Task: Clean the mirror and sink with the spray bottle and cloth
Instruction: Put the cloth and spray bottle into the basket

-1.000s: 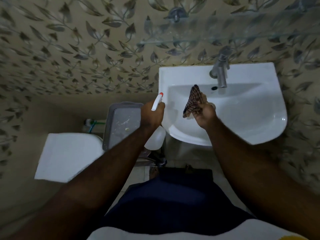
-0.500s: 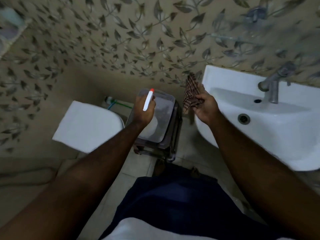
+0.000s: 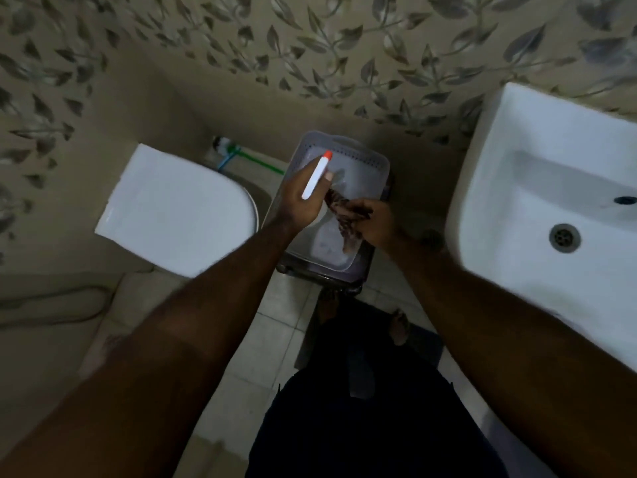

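Note:
My left hand (image 3: 299, 201) grips a white spray bottle (image 3: 315, 179) with a red nozzle tip, held over a grey perforated plastic basket (image 3: 374, 163) on the floor. Most of the bottle's body is hidden under the hand. My right hand (image 3: 374, 224) holds a dark checked cloth (image 3: 339, 210) that hangs down into the basket, just right of the bottle. The white sink (image 3: 517, 160) with its drain (image 3: 564, 237) is at the right edge, away from both hands. The mirror is out of view.
A white toilet cistern lid (image 3: 172, 208) lies left of the basket, with a green hose (image 3: 255, 162) behind it. The leaf-patterned tiled wall (image 3: 310, 46) runs across the top. My dark shorts and feet stand on the pale tiled floor (image 3: 279, 312).
The view swung left, away from the sink. Both hands moved from the sink basin to above the basket, and the cloth now hangs lower, inside it.

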